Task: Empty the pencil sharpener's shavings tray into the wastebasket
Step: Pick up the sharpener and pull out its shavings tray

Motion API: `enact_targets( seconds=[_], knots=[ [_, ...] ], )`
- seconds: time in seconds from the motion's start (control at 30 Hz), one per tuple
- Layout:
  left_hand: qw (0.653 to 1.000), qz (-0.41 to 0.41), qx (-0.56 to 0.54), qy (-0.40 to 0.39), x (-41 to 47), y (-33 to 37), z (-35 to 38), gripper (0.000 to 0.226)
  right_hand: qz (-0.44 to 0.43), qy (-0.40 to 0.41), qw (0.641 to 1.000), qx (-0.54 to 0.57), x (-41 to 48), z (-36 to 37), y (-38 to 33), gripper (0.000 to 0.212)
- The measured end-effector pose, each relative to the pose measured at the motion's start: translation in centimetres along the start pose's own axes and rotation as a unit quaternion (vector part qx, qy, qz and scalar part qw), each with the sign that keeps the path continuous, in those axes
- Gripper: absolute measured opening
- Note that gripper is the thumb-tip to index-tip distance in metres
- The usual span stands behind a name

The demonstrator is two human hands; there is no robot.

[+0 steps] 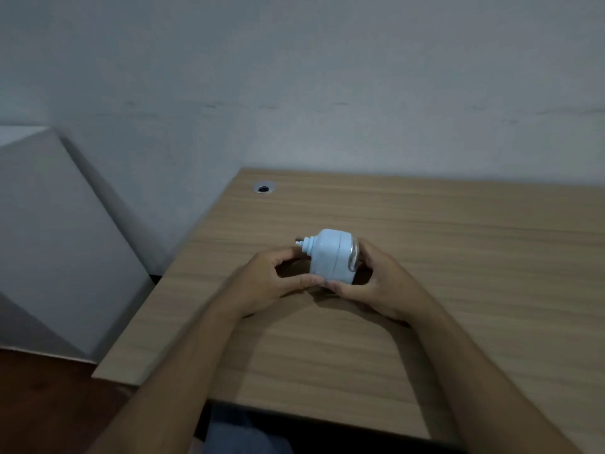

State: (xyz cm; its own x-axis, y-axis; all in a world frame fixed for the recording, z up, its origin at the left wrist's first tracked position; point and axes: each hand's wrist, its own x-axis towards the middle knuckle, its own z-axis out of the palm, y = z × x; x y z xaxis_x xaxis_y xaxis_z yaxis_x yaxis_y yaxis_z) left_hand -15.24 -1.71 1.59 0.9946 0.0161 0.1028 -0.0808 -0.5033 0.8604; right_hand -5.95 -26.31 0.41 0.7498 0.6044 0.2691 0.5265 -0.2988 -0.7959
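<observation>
Hands meet at the middle of the frame: left hand (268,283) and right hand (376,286) both have fingers (314,281) clamped on the white pencil sharpener (330,255), held just above the wooden counter (458,257).

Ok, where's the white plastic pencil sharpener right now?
In the head view, the white plastic pencil sharpener sits mid-frame on the wooden desk, held between the left hand and right hand, nearer the desk's left edge.
</observation>
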Motion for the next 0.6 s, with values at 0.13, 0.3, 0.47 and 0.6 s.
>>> enact_targets(
  seconds=[0.13,0.3,0.47,0.6],
  knots=[
    [1.000,-0.009,0.000,-0.027,-0.8,0.4,-0.2,0.046,-0.009,-0.017,1.000,-0.014,-1.0,-0.1,-0.5,0.070],
    [0.999,-0.023,0.022,-0.025,-1.6,0.8,-0.4,0.043,-0.009,-0.030,0.997,-0.072,-1.4,0.1,-0.2,0.070],
    [1.000,0.005,0.021,-0.019,-2.8,0.8,-1.0,0.052,-0.001,-0.051,0.997,-0.064,-1.7,-0.3,0.1,0.078],
    [0.997,-0.014,0.079,0.008,-4.7,0.2,-2.6,0.057,0.010,-0.051,0.996,-0.069,-1.9,-0.3,0.1,0.077]
  ],
)
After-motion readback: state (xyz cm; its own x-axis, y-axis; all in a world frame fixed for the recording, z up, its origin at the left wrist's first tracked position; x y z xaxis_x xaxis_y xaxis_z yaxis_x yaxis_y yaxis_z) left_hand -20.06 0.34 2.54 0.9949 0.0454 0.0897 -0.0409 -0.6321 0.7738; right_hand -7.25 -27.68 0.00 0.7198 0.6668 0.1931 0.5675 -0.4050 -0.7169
